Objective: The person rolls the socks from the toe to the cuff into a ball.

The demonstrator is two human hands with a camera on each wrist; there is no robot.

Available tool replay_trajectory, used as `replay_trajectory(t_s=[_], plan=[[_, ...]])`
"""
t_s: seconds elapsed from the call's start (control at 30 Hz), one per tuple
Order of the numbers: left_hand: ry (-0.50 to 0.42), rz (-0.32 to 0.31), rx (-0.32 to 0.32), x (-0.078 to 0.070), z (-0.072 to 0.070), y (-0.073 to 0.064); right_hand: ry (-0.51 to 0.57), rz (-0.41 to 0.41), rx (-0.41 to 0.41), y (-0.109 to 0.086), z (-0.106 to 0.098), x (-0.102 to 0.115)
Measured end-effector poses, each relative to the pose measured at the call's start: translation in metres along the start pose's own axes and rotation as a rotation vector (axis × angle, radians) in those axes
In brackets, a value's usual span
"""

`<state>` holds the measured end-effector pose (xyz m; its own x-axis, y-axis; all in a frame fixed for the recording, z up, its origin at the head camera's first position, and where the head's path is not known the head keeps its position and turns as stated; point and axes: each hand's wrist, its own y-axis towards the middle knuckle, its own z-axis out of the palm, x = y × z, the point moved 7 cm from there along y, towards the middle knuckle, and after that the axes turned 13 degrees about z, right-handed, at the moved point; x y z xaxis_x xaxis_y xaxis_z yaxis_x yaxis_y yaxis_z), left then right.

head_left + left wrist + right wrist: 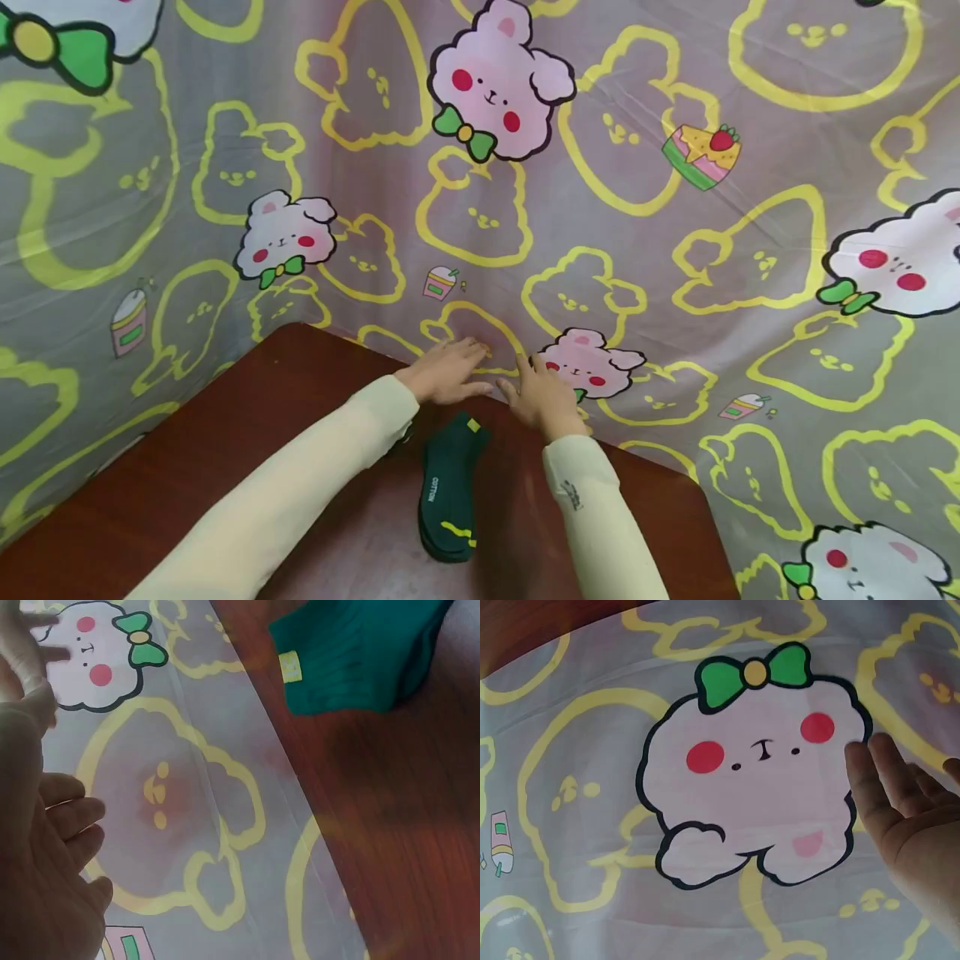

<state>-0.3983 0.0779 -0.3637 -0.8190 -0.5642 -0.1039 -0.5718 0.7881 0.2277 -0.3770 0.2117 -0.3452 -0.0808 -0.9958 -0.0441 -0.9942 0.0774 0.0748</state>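
Observation:
A pair of dark green socks (450, 492) lies flat on the table, with white "COTTON" lettering and a small yellow tag at the cuff end. Just beyond that cuff, my left hand (447, 372) hovers with fingers extended and holds nothing. My right hand (542, 395) is to its right, fingers spread and likewise holding nothing. The two thumbs point toward each other across a small gap. In the left wrist view the ribbed cuff of the socks (345, 660) shows at the upper right, apart from the left hand (56, 840). Only the right hand (915, 817) and the curtain appear in the right wrist view.
A reddish-brown table (315, 392) with rounded corners carries the socks. Close behind its far edge hangs a grey curtain (480, 283) printed with yellow outlines and rabbit faces, and it wraps round the left and right sides too.

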Motion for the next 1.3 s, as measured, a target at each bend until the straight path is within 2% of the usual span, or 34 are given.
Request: replay_trajectory(t_s=[0.13,0.3,0.43,0.57,0.7,0.8,0.97,1.13,1.3], plan=[[0.007,0.069,-0.048,-0.008,0.004,-0.005,-0.010,-0.024,-0.003,-0.009,0.009,0.002],[-0.019,0.122,-0.086,-0.025,0.009,-0.018,-0.024,-0.088,-0.032,-0.023,0.025,0.007],[-0.052,0.150,-0.030,-0.040,0.023,-0.029,-0.019,-0.123,-0.032,-0.036,0.042,0.006],[-0.066,0.190,0.054,-0.053,0.042,-0.041,-0.024,-0.145,0.010,-0.048,0.065,0.005],[-0.052,0.217,0.095,-0.061,0.060,-0.051,-0.021,-0.169,0.050,-0.060,0.084,0.008],[-0.050,0.216,0.097,-0.065,0.070,-0.057,-0.006,-0.183,0.062,-0.069,0.094,0.012],[-0.058,0.230,0.076,-0.071,0.078,-0.062,0.027,-0.193,0.068,-0.079,0.106,0.016],[-0.046,0.250,0.045,-0.078,0.083,-0.069,0.061,-0.225,0.069,-0.088,0.113,0.020],[-0.011,0.277,0.051,-0.086,0.095,-0.081,0.085,-0.243,0.074,-0.101,0.118,0.019]])
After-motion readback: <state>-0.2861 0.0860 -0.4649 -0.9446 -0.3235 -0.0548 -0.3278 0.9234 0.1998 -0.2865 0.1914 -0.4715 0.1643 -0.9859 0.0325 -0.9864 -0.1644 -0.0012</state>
